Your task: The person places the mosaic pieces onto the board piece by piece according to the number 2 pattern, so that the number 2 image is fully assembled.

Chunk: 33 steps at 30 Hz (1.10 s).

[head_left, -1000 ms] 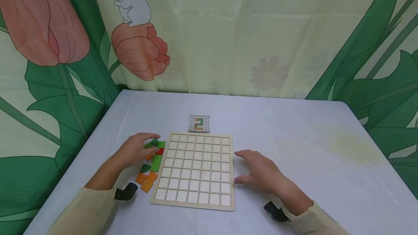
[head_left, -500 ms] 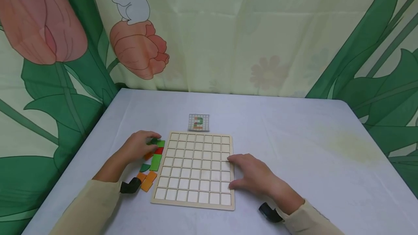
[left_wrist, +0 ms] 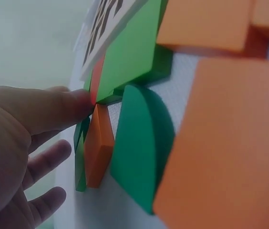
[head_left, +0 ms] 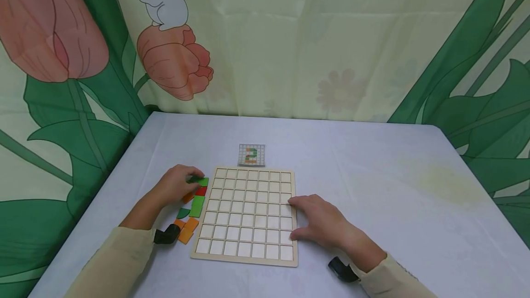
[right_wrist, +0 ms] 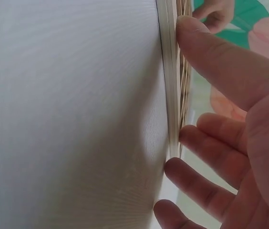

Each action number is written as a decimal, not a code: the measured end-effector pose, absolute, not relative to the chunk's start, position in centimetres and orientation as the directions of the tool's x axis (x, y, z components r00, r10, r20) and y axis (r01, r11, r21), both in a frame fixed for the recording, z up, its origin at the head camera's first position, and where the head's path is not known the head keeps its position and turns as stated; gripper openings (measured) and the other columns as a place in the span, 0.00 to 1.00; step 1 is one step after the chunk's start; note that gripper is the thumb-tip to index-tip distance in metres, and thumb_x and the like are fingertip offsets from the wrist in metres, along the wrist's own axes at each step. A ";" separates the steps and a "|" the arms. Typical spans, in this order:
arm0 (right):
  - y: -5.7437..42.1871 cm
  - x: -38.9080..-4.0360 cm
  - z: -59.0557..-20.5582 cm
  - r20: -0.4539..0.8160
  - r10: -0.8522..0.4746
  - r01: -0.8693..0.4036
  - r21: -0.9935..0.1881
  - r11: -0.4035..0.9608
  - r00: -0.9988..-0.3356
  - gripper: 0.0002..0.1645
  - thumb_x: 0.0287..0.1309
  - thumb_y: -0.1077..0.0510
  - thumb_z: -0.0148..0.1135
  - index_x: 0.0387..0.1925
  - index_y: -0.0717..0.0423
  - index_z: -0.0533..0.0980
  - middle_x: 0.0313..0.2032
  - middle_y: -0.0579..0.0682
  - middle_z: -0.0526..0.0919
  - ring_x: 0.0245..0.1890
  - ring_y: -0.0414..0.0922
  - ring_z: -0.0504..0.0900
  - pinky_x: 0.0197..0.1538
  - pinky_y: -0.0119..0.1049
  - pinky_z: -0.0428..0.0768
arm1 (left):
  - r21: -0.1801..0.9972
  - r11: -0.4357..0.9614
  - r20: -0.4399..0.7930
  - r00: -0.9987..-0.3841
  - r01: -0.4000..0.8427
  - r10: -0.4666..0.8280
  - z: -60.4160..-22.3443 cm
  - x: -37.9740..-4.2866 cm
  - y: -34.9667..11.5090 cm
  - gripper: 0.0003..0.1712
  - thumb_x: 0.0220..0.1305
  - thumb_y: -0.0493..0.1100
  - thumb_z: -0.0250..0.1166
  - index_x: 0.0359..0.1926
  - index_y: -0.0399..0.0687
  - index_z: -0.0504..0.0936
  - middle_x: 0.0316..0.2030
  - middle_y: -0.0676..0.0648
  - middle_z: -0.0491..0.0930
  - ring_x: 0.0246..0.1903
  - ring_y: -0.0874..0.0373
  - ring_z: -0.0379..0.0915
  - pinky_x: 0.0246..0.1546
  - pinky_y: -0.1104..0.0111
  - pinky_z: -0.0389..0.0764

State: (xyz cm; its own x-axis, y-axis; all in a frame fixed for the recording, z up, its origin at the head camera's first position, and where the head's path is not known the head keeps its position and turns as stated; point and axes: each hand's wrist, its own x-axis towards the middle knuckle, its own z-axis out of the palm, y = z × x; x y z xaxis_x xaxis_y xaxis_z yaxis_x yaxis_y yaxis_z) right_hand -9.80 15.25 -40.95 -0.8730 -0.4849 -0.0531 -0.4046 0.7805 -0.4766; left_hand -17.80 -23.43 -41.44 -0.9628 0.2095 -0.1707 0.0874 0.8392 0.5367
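Observation:
In the head view, my left hand [head_left: 177, 185] is at the top of a pile of coloured blocks. Thumb and index finger pinch a dark green curved block [head_left: 193, 179], mostly covered by the hand. Beside its fingertips lie a light green block [head_left: 203, 181] and a red block [head_left: 200, 191]. An orange block [left_wrist: 98, 145] stands under the thumb in the left wrist view. My right hand [head_left: 325, 222] touches the right edge of the wooden grid board [head_left: 296, 254], its thumb and fingers spread apart. All the board's visible cells are bare.
Left of the board lie a larger light green block [head_left: 197, 206], another dark green curved block [head_left: 183, 213] and orange blocks [head_left: 188, 230]. Behind the board is a small pattern card [head_left: 251, 155] with a coloured figure. A white cloth covers the table [head_left: 372, 164]; a printed curtain hangs behind.
My left hand has moved slightly right and its fingers have closed around the dark green curved block. My right hand has moved left onto the board's edge.

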 end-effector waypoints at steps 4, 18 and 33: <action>15.3 -9.8 -41.0 -0.054 -0.485 -0.402 -0.483 0.778 -0.873 0.42 0.43 0.47 0.81 0.61 0.56 0.76 0.58 0.52 0.79 0.59 0.53 0.75 0.58 0.52 0.74 | 0.528 0.846 -0.176 -0.963 0.082 0.203 -41.4 -17.8 -23.3 0.15 0.64 0.37 0.68 0.52 0.41 0.84 0.54 0.35 0.78 0.52 0.40 0.69 0.54 0.48 0.77; 15.3 -9.7 -41.3 -0.054 -0.490 -0.409 -0.476 0.778 -0.870 0.42 0.45 0.47 0.80 0.62 0.56 0.75 0.58 0.52 0.80 0.59 0.53 0.74 0.59 0.52 0.74 | 0.519 0.849 -0.153 -0.967 0.096 0.203 -40.3 -17.7 -22.5 0.16 0.64 0.40 0.70 0.52 0.41 0.84 0.56 0.36 0.76 0.55 0.40 0.67 0.56 0.47 0.75; 15.1 -9.7 -41.2 -0.072 -0.466 -0.382 -0.471 0.795 -0.882 0.43 0.44 0.47 0.80 0.62 0.56 0.75 0.59 0.52 0.79 0.60 0.52 0.74 0.60 0.52 0.73 | 0.601 0.783 -0.119 -0.950 0.162 0.288 -40.0 -17.3 -19.3 0.15 0.63 0.43 0.71 0.50 0.48 0.85 0.54 0.44 0.80 0.61 0.43 0.69 0.55 0.50 0.76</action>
